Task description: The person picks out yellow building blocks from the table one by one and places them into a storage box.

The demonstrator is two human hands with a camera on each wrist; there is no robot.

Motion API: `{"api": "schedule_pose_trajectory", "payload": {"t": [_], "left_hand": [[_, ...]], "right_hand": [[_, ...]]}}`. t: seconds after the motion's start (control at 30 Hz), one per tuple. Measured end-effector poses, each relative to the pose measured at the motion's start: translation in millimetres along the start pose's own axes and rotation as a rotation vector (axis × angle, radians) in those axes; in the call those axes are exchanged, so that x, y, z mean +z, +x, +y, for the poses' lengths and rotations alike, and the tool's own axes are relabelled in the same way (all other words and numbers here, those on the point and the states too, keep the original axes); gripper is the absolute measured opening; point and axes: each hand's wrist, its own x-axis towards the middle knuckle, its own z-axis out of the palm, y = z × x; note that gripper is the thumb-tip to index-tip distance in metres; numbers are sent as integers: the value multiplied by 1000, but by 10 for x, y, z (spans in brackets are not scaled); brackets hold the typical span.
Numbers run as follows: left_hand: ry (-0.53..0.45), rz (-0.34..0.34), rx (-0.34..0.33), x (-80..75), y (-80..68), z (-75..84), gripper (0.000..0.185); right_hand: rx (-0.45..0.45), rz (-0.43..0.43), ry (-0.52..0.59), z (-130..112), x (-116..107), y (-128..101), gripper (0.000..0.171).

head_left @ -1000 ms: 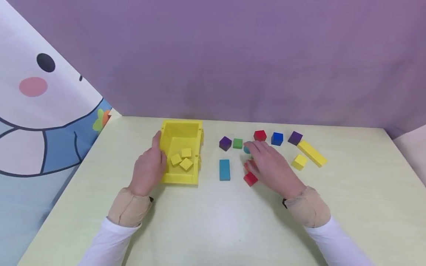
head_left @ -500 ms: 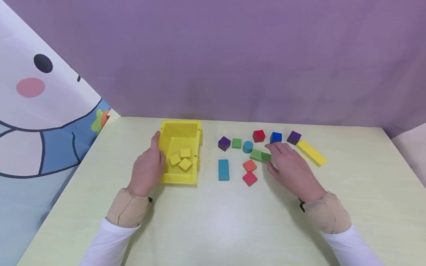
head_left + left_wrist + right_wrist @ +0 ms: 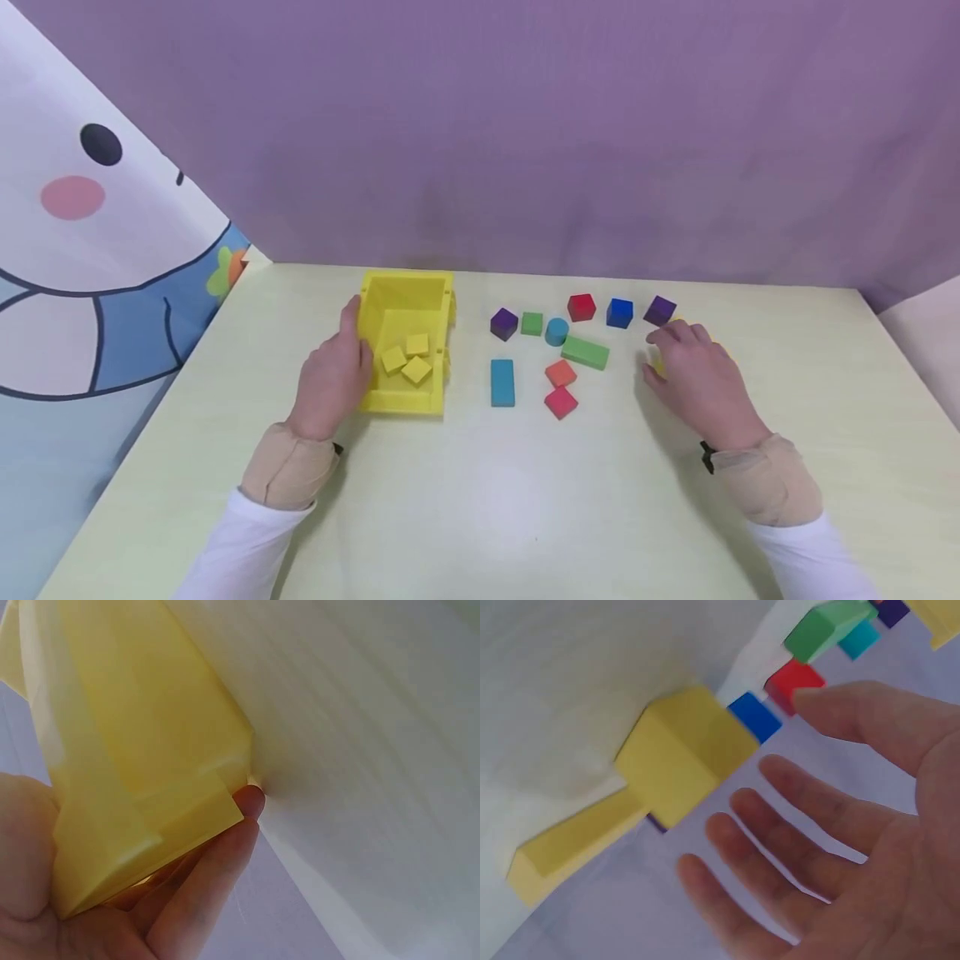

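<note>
My left hand (image 3: 351,350) rests flat against the left wall of a yellow box (image 3: 397,404), thumb at its rim. The left wrist view shows straight fingers (image 3: 217,870) along the box (image 3: 135,735). Three small yellow blocks (image 3: 408,358) lie inside. My right hand (image 3: 675,354) hovers, fingers spread and holding nothing, over a small yellow cube (image 3: 682,754) and a long yellow block (image 3: 577,840). In the head view only a sliver of that cube (image 3: 658,365) shows.
Loose blocks lie between the box and my right hand: a purple cube (image 3: 504,323), a green cube (image 3: 532,323), a teal cylinder (image 3: 557,331), a red cube (image 3: 581,307), a blue cube (image 3: 619,312), another purple cube (image 3: 660,310), a green bar (image 3: 585,352), orange (image 3: 560,372), red (image 3: 561,402) and teal (image 3: 502,382) pieces.
My right hand has moved right, from the red and green blocks to above the yellow cube. The left hand and the box have stayed put.
</note>
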Motion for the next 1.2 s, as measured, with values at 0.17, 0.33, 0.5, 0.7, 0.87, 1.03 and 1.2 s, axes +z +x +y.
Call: {"api": "schedule_pose_trajectory", "payload": {"t": [0.17, 0.33, 0.5, 0.7, 0.87, 1.03, 1.2], "left_hand": [[2, -10, -6, 12, 5, -15, 58], [-1, 2, 3, -30, 20, 1, 58], [-2, -4, -4, -43, 20, 11, 58], [-6, -32, -26, -24, 0, 13, 59], [-15, -38, -31, -21, 4, 10, 59], [-13, -33, -22, -23, 0, 12, 58], [-15, -27, -19, -22, -7, 14, 58]], "right_hand": [[30, -36, 28, 75, -29, -17, 32], [36, -78, 41, 97, -27, -9, 31], [23, -106, 47, 108, -27, 3, 30], [-1, -131, 59, 143, 8, 6, 26], [-9, -126, 66, 153, 14, 12, 25], [-17, -121, 75, 144, -13, 16, 25], [-30, -116, 80, 135, -49, 23, 27]]}}
